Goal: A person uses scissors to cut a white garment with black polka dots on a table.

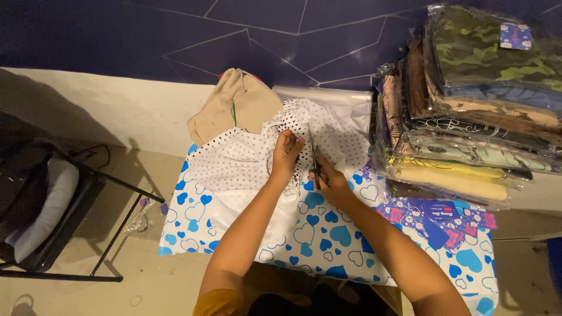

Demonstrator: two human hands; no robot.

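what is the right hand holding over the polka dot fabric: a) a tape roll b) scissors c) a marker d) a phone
b: the right hand grips a pair of scissors, their dark blades pointing up over the white polka dot garment, while the left hand pinches the fabric beside them.

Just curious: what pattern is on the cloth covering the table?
The table cover is white with blue hearts, some solid and some outlined, seen in the head view.
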